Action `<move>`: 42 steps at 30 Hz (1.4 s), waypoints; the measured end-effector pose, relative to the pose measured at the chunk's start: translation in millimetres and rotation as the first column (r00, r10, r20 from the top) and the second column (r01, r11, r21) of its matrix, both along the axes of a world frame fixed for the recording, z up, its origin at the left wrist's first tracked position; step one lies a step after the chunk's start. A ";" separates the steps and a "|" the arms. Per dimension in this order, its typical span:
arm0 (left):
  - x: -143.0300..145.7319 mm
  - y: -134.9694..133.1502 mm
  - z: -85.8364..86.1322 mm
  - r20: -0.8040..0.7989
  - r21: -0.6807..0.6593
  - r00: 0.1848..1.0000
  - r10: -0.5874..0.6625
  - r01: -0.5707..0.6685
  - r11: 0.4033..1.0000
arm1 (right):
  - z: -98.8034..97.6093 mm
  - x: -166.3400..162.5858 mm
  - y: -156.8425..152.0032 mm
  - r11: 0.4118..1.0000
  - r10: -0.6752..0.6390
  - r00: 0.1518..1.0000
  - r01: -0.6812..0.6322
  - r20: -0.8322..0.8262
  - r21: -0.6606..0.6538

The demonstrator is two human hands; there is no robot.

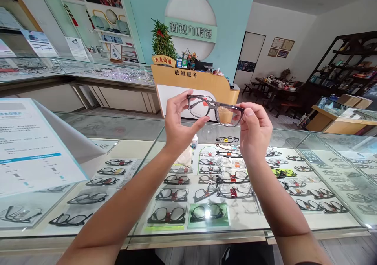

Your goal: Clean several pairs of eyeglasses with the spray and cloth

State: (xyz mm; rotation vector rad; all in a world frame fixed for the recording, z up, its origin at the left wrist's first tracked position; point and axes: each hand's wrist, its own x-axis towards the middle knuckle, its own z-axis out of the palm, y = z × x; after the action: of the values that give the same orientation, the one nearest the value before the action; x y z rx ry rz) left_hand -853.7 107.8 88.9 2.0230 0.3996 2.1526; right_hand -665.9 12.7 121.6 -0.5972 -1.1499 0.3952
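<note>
I hold a pair of dark grey translucent glasses [216, 109] up in front of me, above a glass display counter [132, 129]. My left hand [178, 125] pinches the left end of the frame between thumb and fingers. My right hand [255, 129] grips the right end, fingers curled around it. The lenses face me and the temples are hidden behind the frame and my hands. Under the counter glass lie several rows of glasses frames [206, 186].
A tilted printed notice [32, 147] stands on the counter at left. A small white bottle [194, 141] stands on the glass beyond my left wrist. A wooden cashier desk [194, 82] with a plant [161, 43] lies ahead, more display cases left and right, and dark shelving [344, 66] at far right.
</note>
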 end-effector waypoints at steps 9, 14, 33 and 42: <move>-21.3 -10.0 15.1 -0.212 0.128 0.943 0.256 -0.233 0.964 | 11.7 24.6 -1.4 0.986 -0.159 0.862 0.168 0.482 0.026; -19.5 -19.1 20.0 -0.299 0.265 0.898 0.322 -0.246 0.932 | 10.7 24.1 -1.7 0.990 -0.097 0.768 0.137 0.633 -0.014; -12.0 -31.2 19.1 -0.260 -0.120 0.944 -0.205 0.179 0.976 | 9.6 34.1 4.6 0.899 0.374 0.814 -0.199 0.446 -0.390; -18.0 -40.4 25.9 -0.362 -0.157 0.890 -0.276 0.234 0.960 | 15.6 41.8 -9.9 0.895 0.359 0.795 -0.144 0.489 -0.423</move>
State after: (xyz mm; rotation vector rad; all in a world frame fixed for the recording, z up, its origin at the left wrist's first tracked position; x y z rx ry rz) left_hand -871.6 67.4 114.7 2.2830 0.2700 1.5503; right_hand -624.1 2.8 137.2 -0.9272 -1.7551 0.7127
